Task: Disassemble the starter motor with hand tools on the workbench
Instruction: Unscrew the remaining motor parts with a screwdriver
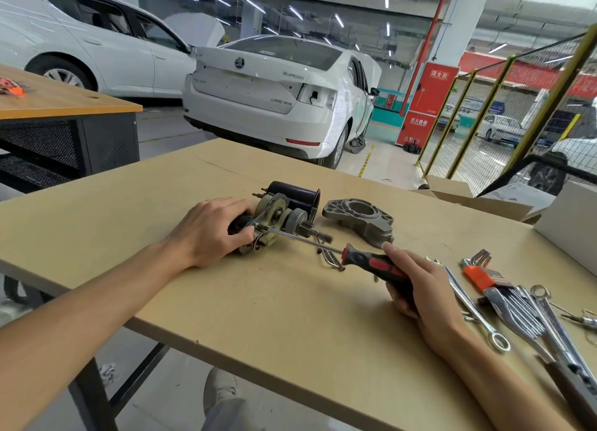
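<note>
Two hands busy | left hand (206, 231) grips starter motor (277, 219) | right hand (420, 288) holds screwdriver (371, 264) | housing (360, 220) at 2 o'clock | wrenches (517, 314) at 4 o'clock on table (290, 317)

Bare forearms, no sleeves; pale trousers (223, 398), perhaps grey.

Left hand (211, 230) around starter motor (277, 219) — right hand (420, 288) gripping screwdriver (371, 262), tip against motor.

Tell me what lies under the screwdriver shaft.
Under the screwdriver shaft, bent metal rods lie on the workbench, and the starter motor shaft crosses beneath it. The tip meets the motor by the left hand; the exact contact point is hidden.
</note>
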